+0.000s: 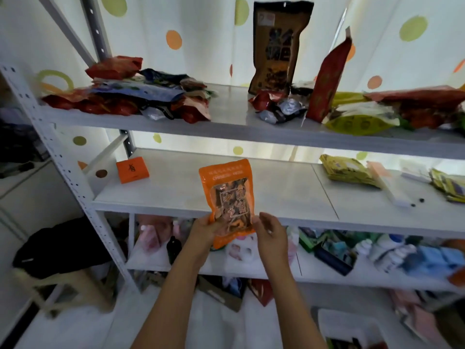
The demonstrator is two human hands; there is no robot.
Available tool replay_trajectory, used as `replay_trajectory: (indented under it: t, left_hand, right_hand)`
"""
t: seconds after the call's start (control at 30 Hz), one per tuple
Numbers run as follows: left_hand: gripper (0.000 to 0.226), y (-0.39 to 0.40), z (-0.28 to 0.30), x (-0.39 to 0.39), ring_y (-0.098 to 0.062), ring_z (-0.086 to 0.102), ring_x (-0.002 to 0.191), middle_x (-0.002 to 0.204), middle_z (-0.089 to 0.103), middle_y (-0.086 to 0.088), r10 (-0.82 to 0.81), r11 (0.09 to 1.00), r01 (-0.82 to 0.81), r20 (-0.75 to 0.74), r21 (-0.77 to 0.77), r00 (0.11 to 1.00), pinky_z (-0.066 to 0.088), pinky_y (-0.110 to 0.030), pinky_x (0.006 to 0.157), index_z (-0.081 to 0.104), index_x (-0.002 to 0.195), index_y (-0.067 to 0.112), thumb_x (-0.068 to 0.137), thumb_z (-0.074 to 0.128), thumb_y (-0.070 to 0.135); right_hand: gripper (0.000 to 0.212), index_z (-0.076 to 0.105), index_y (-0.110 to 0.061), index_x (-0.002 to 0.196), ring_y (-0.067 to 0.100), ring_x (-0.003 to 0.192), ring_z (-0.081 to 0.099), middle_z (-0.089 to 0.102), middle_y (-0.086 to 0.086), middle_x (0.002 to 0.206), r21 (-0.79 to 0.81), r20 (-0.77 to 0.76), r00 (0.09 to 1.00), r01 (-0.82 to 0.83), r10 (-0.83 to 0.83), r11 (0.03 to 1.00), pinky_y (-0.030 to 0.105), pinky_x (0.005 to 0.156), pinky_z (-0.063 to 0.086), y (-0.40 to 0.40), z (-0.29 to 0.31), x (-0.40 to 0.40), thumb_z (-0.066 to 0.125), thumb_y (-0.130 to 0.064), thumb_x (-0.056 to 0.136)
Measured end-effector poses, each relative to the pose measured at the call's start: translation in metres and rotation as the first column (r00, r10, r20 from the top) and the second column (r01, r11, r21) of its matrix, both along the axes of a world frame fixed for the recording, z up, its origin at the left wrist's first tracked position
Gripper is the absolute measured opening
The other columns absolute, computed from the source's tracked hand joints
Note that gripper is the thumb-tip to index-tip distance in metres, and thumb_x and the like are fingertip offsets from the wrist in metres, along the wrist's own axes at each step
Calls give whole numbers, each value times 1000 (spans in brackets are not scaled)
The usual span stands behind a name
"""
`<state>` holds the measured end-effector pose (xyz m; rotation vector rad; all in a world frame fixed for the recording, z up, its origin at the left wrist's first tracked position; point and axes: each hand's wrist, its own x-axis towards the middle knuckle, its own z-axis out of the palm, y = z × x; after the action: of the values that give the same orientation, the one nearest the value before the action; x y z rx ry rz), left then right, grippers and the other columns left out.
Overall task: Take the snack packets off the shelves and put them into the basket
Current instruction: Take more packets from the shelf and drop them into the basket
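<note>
Head view. An orange snack packet with a clear window is held upright at the centre of the frame, in front of the edge of the middle shelf. The left hand pinches the packet's lower left edge, thumb on the front. The right hand sits at the lower right edge with its fingers curled; whether they press the packet or only rest beside it cannot be told. At 11 o'clock on the top shelf lies a flat heap of packets; at 12 to 1 o'clock a tall dark pouch and a red pouch stand upright, with more packets spreading toward 2 o'clock. On the middle shelf a small orange box lies at 10 o'clock and yellow packets at 3 o'clock. At 5 o'clock, low in the frame, a white container shows partly; it may be the basket, though this is uncertain.

Judged step: carrying the orange packet down to the basket. To do it well, keep a firm pinch on the sealed edge rather than the filled window, draw the packet clear of the shelf lip, and lower it toward 5 o'clock before letting go.
</note>
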<state>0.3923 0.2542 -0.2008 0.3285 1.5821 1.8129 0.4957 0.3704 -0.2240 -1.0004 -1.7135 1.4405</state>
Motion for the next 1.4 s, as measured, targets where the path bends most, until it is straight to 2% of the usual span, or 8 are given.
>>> replay_trajectory:
  t: [0.13,0.3,0.47,0.87,1.03,1.2,1.3,1.4]
  left_hand:
    - [26,-23,16,7,-7,62,46,74,71,-7,-123,989,117,-59,-91,991,46,-16,40,66,110,4,92,64,22]
    - [25,-36,31,3,-20,70,63,98,73,-18,-118,992,116,-46,-50,992,51,-23,48,64,113,8,91,64,21]
    - [21,-35,32,0,-29,73,84,95,76,-9,28,998,-32,-82,-53,996,59,-44,76,68,104,15,90,66,30]
    - [11,-34,27,10,-18,74,77,88,77,-1,139,990,-141,-201,8,970,58,-25,58,70,99,18,90,66,22]
    - [14,-26,22,7,-23,74,82,94,76,-8,130,991,-133,-185,-7,974,60,-35,72,70,101,14,90,66,22]
    - [17,-23,17,5,-19,74,80,94,76,-4,160,987,-158,-174,22,972,58,-27,61,68,104,15,87,69,21]
    - [34,-18,4,5,-6,64,91,105,62,12,264,946,-318,-420,-62,868,53,-23,70,58,110,24,81,76,23]
    - [40,-16,-5,11,-6,53,97,110,52,8,296,875,-478,-695,-78,655,44,-19,79,58,111,24,77,80,21]
  right_hand:
    - [25,68,-8,109,15,89,68,72,4,99,-172,-58,992,-122,114,978,18,69,51,1,13,8,70,-25,90]
    - [23,70,-5,108,30,87,70,75,14,100,-330,-204,945,-311,254,891,37,74,56,-5,14,13,69,-18,89]
    - [24,69,-4,108,35,95,71,75,15,102,-372,-230,936,-337,266,865,44,82,58,-15,17,7,71,-15,86]
    - [33,69,-7,114,29,97,72,75,11,107,-363,-307,898,-418,316,833,40,83,58,-25,28,5,73,-16,83]
    - [28,69,-6,111,26,88,73,75,12,103,-371,-345,897,-402,277,837,32,70,59,-23,27,5,71,-8,83]
    - [23,71,-5,105,24,82,74,76,12,97,-365,-336,912,-357,236,860,30,65,59,-22,27,4,72,-4,82]
    - [23,70,-7,106,26,83,74,77,11,96,-341,-295,938,-281,182,897,33,68,60,-23,25,1,73,-7,83]
    - [21,70,-7,107,27,88,74,76,10,97,-326,-278,940,-286,198,901,34,70,60,-25,26,-2,71,-8,86]
